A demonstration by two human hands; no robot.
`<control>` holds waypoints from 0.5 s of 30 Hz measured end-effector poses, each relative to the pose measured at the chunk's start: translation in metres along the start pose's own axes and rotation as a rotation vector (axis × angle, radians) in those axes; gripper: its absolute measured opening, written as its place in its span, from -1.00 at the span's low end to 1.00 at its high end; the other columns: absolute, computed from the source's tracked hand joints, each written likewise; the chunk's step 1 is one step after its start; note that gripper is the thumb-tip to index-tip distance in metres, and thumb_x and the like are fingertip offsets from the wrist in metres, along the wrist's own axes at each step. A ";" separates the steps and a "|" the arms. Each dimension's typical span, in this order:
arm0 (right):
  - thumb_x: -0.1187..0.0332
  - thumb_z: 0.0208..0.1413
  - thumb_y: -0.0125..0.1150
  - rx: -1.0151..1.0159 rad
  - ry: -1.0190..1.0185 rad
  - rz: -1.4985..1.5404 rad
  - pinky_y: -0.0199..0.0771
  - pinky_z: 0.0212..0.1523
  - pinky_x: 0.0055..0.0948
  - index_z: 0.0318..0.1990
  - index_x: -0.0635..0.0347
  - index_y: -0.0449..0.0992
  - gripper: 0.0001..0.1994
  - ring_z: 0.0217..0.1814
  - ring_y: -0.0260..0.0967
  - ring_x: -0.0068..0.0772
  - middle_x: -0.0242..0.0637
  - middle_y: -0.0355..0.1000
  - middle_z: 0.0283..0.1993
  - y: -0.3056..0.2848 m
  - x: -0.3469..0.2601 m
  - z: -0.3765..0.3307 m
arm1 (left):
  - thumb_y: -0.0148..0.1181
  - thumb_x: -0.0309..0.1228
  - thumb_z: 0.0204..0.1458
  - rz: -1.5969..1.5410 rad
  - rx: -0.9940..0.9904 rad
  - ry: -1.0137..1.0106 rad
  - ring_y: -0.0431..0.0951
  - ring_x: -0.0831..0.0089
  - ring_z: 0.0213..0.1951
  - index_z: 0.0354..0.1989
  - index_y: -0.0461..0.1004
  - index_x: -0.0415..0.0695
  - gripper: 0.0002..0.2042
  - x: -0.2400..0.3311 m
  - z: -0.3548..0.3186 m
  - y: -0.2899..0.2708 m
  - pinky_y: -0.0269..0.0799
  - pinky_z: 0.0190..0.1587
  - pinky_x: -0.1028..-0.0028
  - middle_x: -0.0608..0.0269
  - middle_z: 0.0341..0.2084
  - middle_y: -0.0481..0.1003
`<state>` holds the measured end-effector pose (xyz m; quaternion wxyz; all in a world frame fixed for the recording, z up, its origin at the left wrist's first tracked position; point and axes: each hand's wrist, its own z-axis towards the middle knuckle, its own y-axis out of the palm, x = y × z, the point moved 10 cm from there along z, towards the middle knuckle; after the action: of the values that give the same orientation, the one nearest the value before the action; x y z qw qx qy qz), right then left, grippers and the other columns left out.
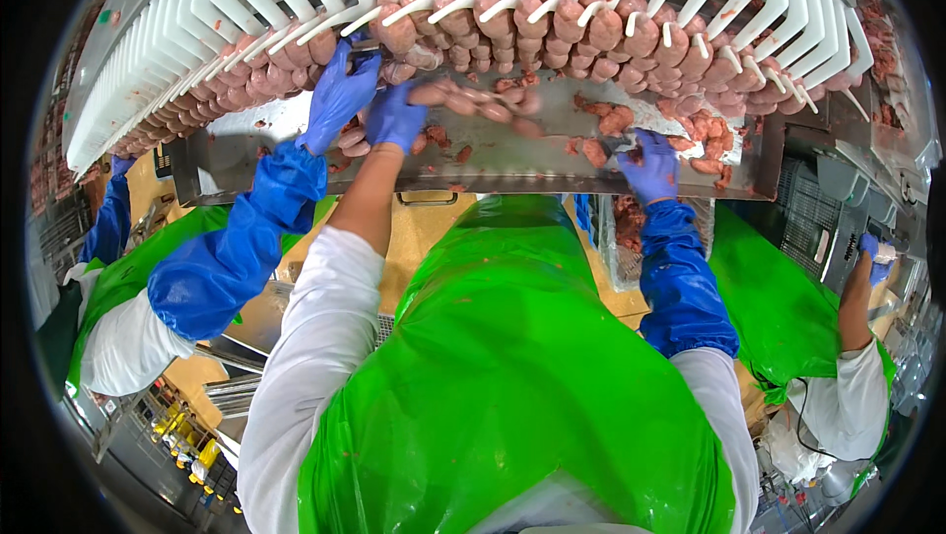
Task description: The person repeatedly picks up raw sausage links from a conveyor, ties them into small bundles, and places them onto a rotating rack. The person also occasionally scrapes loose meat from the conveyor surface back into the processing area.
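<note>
My left hand (pixel 396 118), in a blue-purple glove with a bare forearm, is closed on a string of sausage links (pixel 483 105) stretching to the right, smeared by motion. More links lie beside its wrist. At the right part of the metal tray (pixel 473 182), my right hand (pixel 650 167), gloved and blue-sleeved, rests with fingers apart near the tray's front edge. Loose meat scraps (pixel 705 135) lie next to it. Above the tray, linked sausages (pixel 562 32) hang in loops from a row of white hooks (pixel 503 4).
A co-worker's gloved hand (pixel 340 91) reaches to the hanging links, close to my left hand. Another person's hand (pixel 877 256) shows at far right. Under the tray's right part stands a container of meat scraps (pixel 631 229). My green apron (pixel 512 367) faces the tray.
</note>
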<state>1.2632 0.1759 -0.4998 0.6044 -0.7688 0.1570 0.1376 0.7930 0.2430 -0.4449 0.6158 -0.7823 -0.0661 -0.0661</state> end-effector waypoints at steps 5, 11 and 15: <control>0.04 -0.06 0.36 0.263 -0.025 -0.286 0.31 0.24 -0.10 0.12 0.12 0.49 -0.42 0.21 0.34 0.04 -0.02 0.42 0.15 -0.056 0.052 0.006 | 0.23 -0.26 0.10 -0.610 0.282 -0.074 0.58 0.31 -0.29 -0.06 0.48 -0.20 -0.68 -0.076 -0.018 -0.123 0.48 -0.25 0.30 0.13 -0.24 0.57; -0.05 -0.03 0.32 0.219 0.263 -0.427 0.32 0.23 -0.09 0.14 0.27 0.43 -0.32 0.22 0.33 0.13 0.08 0.41 0.15 -0.083 0.177 0.019 | 0.03 -0.39 0.18 -0.970 0.736 -0.265 0.44 0.35 -0.55 -0.21 0.47 -0.12 -0.88 -0.215 -0.066 -0.091 0.32 -0.59 0.37 0.20 -0.56 0.43; -0.17 -0.02 0.30 0.110 0.479 -0.234 0.28 0.28 -0.12 0.21 0.24 0.38 -0.23 0.26 0.30 0.12 0.12 0.35 0.21 -0.072 0.290 0.026 | 0.03 -0.32 0.17 -0.275 0.377 -0.658 0.50 0.28 -0.53 -0.19 0.43 -0.13 -0.83 -0.310 -0.092 -0.015 0.40 -0.50 0.28 0.15 -0.55 0.46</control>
<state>1.5566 0.1958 -0.5581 0.6025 -0.7585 0.2130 -0.1279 0.4832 0.1501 -0.4662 0.6800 -0.6187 -0.3748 0.1194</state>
